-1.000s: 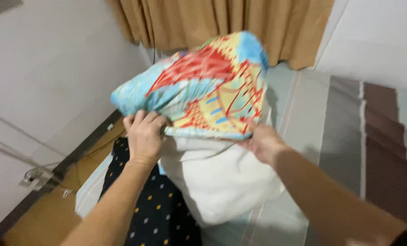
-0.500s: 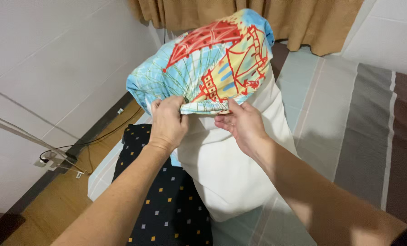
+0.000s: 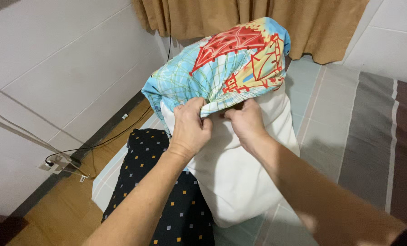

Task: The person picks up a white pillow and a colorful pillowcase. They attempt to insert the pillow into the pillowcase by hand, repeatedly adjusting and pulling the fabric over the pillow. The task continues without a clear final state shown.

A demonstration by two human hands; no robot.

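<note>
A white pillow (image 3: 240, 173) stands on end on the bed, its upper half inside a colourful pillowcase (image 3: 221, 68) printed in light blue, red and yellow. My left hand (image 3: 190, 127) grips the pillowcase's open hem at the left. My right hand (image 3: 245, 123) pinches the same hem just to the right, fingers tucked under the fabric. The two hands sit close together at the middle of the pillow. The lower half of the pillow is bare.
A black pillow with small coloured squares (image 3: 167, 196) lies under my left arm. The bed sheet (image 3: 349, 132) has grey, pale green and brown stripes. Tan curtains (image 3: 258, 18) hang behind. A power socket with cable (image 3: 53, 164) sits on the left wall above the wooden floor (image 3: 62, 214).
The pillowcase has been drawn a little lower over the white pillow. My hands have come closer together on its hem, and the view has steadied.
</note>
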